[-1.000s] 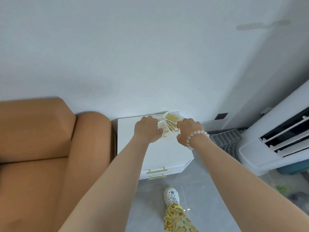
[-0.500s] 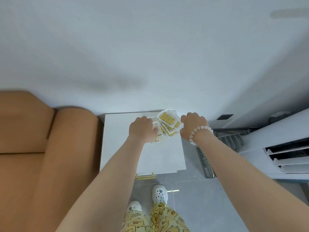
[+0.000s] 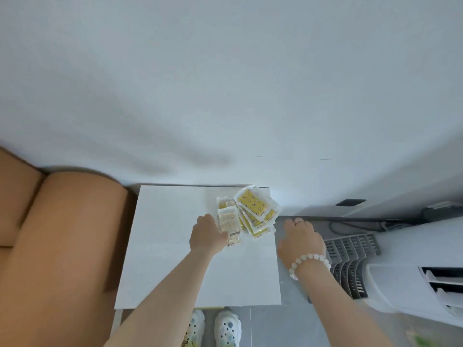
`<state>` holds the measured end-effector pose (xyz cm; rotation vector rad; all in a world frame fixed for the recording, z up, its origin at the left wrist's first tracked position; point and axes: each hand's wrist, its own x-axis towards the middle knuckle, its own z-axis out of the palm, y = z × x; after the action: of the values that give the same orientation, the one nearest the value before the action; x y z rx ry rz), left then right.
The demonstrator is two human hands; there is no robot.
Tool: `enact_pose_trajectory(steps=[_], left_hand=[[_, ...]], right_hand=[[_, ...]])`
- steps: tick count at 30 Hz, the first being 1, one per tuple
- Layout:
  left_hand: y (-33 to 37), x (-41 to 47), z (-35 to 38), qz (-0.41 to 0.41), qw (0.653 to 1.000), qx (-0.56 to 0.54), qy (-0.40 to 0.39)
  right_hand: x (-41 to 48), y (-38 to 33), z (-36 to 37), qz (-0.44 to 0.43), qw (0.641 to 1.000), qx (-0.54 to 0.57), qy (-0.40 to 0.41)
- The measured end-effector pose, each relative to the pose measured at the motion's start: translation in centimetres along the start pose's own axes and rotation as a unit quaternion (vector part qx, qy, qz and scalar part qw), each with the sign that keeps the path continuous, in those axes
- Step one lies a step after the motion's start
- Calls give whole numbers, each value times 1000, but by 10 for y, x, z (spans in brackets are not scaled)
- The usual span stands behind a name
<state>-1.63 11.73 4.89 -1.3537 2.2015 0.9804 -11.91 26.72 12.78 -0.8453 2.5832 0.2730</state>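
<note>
— Several sachets (image 3: 253, 206), printed in yellow, lie fanned at the far right corner of the white surface (image 3: 175, 259). How far along is the sorting?
— Early, by the look of it. One pale sachet (image 3: 228, 222) lies at the pile's left side, and the left hand (image 3: 207, 237) rests on its near end. The others are a loose heap, not yet squared or carried off.
— And the grip?
— The left hand's fingers are hidden under its back, so I cannot tell whether the grip pinches the pale sachet or only presses it. The right hand (image 3: 300, 239), with a bead bracelet (image 3: 309, 259) at the wrist, hangs just off the surface's right edge above the floor (image 3: 288, 329), fingers loose, holding nothing.
— Any brand?
— Dark print runs along the sachets' edges, too small to read. No name is legible.
</note>
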Motion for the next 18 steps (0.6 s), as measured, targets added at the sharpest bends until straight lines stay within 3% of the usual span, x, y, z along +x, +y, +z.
enact_pose_trajectory(steps=[8, 11, 18], left_hand=[[20, 69, 63, -139, 980, -144, 10], [19, 76, 82, -192, 971, -139, 32], [1, 91, 102, -175, 969, -163, 68]], right_hand=[[11, 4, 85, -7, 998, 55, -24], [10, 9, 105, -1, 998, 56, -31], [4, 14, 137, 27, 996, 68, -57]])
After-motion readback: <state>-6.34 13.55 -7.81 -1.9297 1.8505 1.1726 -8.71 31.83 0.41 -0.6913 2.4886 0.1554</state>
